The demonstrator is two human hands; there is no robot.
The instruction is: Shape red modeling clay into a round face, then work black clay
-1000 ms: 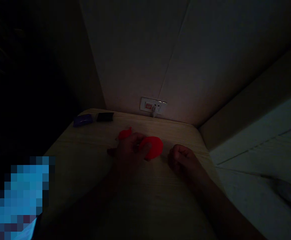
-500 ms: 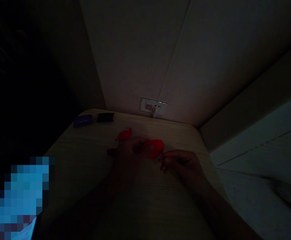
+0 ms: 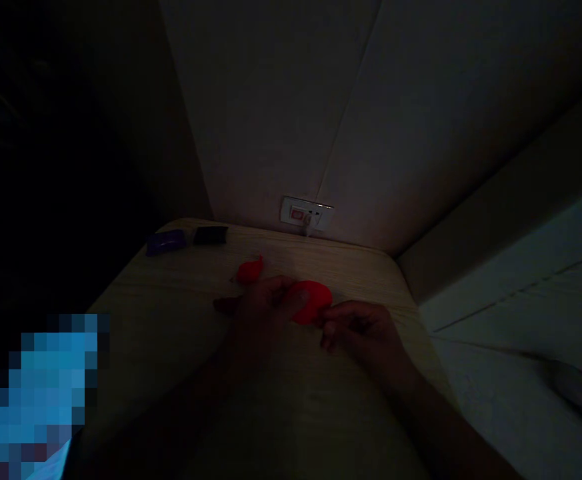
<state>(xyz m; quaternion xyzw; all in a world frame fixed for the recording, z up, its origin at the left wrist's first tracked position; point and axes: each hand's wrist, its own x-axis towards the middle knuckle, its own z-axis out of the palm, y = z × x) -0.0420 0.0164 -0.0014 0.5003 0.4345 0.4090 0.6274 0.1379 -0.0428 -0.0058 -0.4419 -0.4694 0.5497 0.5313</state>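
A bright red, rounded flat piece point(image 3: 319, 299) lies between my hands; the dim light hides its material. My left hand point(image 3: 265, 310) grips its left side, with the thumb pressed over it and the fingers curled behind. At its lower right edge, my right hand point(image 3: 363, 328) is closed in a pinch on the piece. Beyond my left hand, a smaller red lump point(image 3: 249, 271) with a thin pointed tip rests on the wooden table point(image 3: 281, 407). A dark reddish-brown thing point(image 3: 225, 305) sticks out left of my left hand, partly hidden by it.
A purple packet point(image 3: 166, 241) and a black packet point(image 3: 211, 235) lie at the table's far left edge. A wall socket point(image 3: 307, 213) with a plug stands just behind the table. A lit, pixelated screen point(image 3: 45, 387) is at lower left.
My left thumb has moved onto the red piece, which now looks fuller and rounder. My right hand has shifted slightly; the things on the table stay put.
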